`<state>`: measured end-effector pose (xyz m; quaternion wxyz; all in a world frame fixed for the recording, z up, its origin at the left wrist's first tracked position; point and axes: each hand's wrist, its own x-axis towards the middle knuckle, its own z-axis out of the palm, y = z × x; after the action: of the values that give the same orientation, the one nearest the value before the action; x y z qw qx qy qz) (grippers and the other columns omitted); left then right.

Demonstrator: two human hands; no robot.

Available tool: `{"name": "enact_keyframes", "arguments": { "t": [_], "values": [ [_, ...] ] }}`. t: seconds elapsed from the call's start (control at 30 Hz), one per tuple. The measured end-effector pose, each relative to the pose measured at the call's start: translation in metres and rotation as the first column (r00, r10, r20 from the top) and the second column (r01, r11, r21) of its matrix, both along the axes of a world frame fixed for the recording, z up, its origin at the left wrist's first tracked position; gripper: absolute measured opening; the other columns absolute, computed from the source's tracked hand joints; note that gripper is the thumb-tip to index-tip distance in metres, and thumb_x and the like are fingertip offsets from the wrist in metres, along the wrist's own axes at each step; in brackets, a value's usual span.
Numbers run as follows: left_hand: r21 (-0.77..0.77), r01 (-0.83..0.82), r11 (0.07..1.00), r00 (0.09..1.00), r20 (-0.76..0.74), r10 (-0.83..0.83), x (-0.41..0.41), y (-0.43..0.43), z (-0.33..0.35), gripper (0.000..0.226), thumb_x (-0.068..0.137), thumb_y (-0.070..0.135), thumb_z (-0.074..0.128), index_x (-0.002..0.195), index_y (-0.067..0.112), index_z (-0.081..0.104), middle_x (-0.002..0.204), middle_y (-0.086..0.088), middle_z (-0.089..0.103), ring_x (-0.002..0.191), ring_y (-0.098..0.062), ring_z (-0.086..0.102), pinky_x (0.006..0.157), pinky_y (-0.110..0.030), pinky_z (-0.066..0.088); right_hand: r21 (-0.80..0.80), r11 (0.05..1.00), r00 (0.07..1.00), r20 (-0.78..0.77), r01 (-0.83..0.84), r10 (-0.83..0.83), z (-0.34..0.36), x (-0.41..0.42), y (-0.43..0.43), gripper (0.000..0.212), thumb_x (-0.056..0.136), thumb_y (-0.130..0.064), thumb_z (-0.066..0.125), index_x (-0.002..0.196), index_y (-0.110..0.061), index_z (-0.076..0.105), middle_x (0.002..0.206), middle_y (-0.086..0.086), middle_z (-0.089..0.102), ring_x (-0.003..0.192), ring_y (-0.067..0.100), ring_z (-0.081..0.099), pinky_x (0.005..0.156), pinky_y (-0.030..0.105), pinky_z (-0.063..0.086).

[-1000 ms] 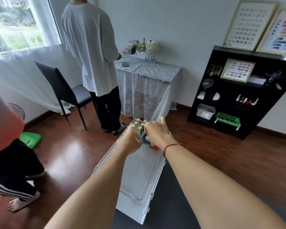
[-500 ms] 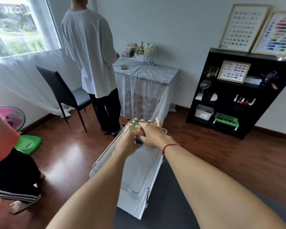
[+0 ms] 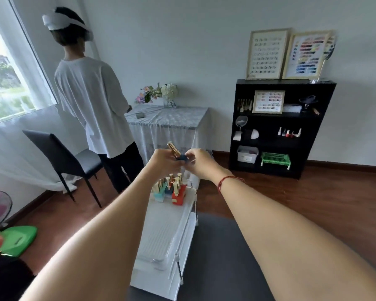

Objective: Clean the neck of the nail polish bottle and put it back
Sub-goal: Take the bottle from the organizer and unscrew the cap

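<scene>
Both hands meet in the air above the far end of the white tray (image 3: 161,242); the left hand (image 3: 164,158) pinches the gold cap (image 3: 173,149), which tilts up to the left, while the right hand (image 3: 199,160) closes its fingers round the dark blue nail polish bottle (image 3: 182,157). Several other gold-capped bottles (image 3: 172,189) stand upright in the tray below them.
</scene>
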<state>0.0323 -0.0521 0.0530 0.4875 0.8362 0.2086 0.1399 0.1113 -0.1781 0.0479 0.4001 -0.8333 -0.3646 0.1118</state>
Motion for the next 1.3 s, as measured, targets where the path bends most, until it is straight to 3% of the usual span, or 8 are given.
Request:
{"name": "enact_keyframes", "arguments": {
  "t": [0.1, 0.2, 0.3, 0.4, 0.5, 0.73, 1.07, 1.3],
  "values": [
    [-0.021, 0.071, 0.997, 0.995, -0.064, -0.072, 0.023, -0.045, -0.002, 0.005, 0.085, 0.01, 0.07, 0.082, 0.009, 0.067, 0.076, -0.005, 0.064, 0.073, -0.019, 0.06, 0.07, -0.026, 0.052, -0.008, 0.998, 0.998, 0.002, 0.059, -0.059, -0.004, 0.015, -0.049, 0.025, 0.086, -0.021, 0.069, 0.109, -0.011, 0.065, 0.097, 0.005, 0.065, 0.087, 0.02, 0.061, 0.077, 0.029, 0.048],
    [-0.199, 0.125, 0.972, 0.986, -0.086, -0.144, 0.043, -0.09, -0.016, 0.011, 0.088, 0.009, 0.066, 0.078, 0.004, 0.063, 0.075, -0.012, 0.065, 0.08, -0.026, 0.06, 0.073, -0.031, 0.053, -0.066, 0.99, 0.991, -0.02, 0.127, -0.129, -0.021, 0.022, -0.103, 0.031, 0.081, -0.025, 0.074, 0.108, -0.012, 0.066, 0.088, 0.0, 0.062, 0.08, 0.015, 0.058, 0.072, 0.024, 0.042],
    [-0.099, 0.22, 0.97, 0.968, -0.098, -0.23, 0.057, -0.128, -0.039, 0.016, 0.089, 0.022, 0.063, 0.083, 0.006, 0.065, 0.092, -0.019, 0.071, 0.08, -0.028, 0.068, 0.079, -0.04, 0.059, -0.089, 0.967, 0.966, -0.074, 0.241, -0.247, -0.054, 0.021, -0.144, 0.025, 0.079, -0.033, 0.072, 0.098, -0.018, 0.065, 0.087, -0.004, 0.065, 0.079, 0.014, 0.062, 0.069, 0.026, 0.046],
    [0.119, 0.293, 0.949, 0.948, -0.164, -0.272, 0.058, -0.159, -0.075, 0.027, 0.09, 0.032, 0.058, 0.085, 0.006, 0.066, 0.078, -0.007, 0.066, 0.066, -0.021, 0.058, 0.062, -0.03, 0.05, -0.109, 0.93, 0.925, -0.112, 0.352, -0.363, -0.099, 0.011, -0.171, 0.019, 0.075, -0.042, 0.064, 0.079, -0.023, 0.062, 0.074, -0.009, 0.065, 0.067, 0.007, 0.058, 0.065, 0.027, 0.046],
    [0.091, 0.317, 0.944, 0.939, -0.167, -0.299, 0.045, -0.182, -0.122, 0.026, 0.09, 0.029, 0.06, 0.08, 0.006, 0.064, 0.072, 0.0, 0.06, 0.064, -0.016, 0.05, 0.055, -0.023, 0.04, -0.216, 0.882, 0.89, -0.093, 0.419, -0.446, -0.148, -0.007, -0.188, 0.029, 0.071, -0.043, 0.05, 0.055, -0.02, 0.043, 0.046, -0.004, 0.043, 0.045, 0.01, 0.039, 0.048, 0.026, 0.033],
    [0.058, 0.331, 0.942, 0.923, -0.228, -0.311, 0.03, -0.204, -0.21, 0.026, 0.089, 0.027, 0.06, 0.08, 0.003, 0.066, 0.08, -0.01, 0.07, 0.074, -0.025, 0.062, 0.065, -0.029, 0.048, -0.246, 0.875, 0.833, -0.282, 0.416, -0.475, -0.238, -0.03, -0.204, 0.018, 0.075, -0.031, 0.059, 0.065, -0.016, 0.055, 0.068, 0.005, 0.065, 0.069, 0.027, 0.059, 0.058, 0.032, 0.043],
    [0.148, 0.159, 0.976, 0.976, 0.129, -0.178, 0.053, -0.22, -0.317, 0.023, 0.095, 0.025, 0.046, 0.073, 0.02, 0.04, 0.072, 0.007, 0.047, 0.062, -0.008, 0.044, 0.059, -0.02, 0.035, 0.098, 0.841, 0.84, -0.186, 0.531, -0.509, -0.337, -0.021, -0.202, 0.009, 0.075, -0.027, 0.065, 0.08, -0.024, 0.058, 0.071, -0.01, 0.064, 0.068, 0.011, 0.06, 0.063, 0.034, 0.053],
    [0.063, 0.155, 0.986, 0.92, 0.356, -0.168, 0.07, -0.214, -0.342, 0.018, 0.092, 0.024, 0.052, 0.084, 0.009, 0.06, 0.065, 0.01, 0.053, 0.06, -0.006, 0.05, 0.061, -0.021, 0.044, 0.315, 0.821, 0.879, -0.132, 0.476, -0.459, -0.36, -0.017, -0.201, 0.017, 0.071, -0.032, 0.077, 0.074, -0.025, 0.062, 0.071, -0.014, 0.065, 0.065, 0.001, 0.061, 0.054, 0.008, 0.045]
  ]
}}
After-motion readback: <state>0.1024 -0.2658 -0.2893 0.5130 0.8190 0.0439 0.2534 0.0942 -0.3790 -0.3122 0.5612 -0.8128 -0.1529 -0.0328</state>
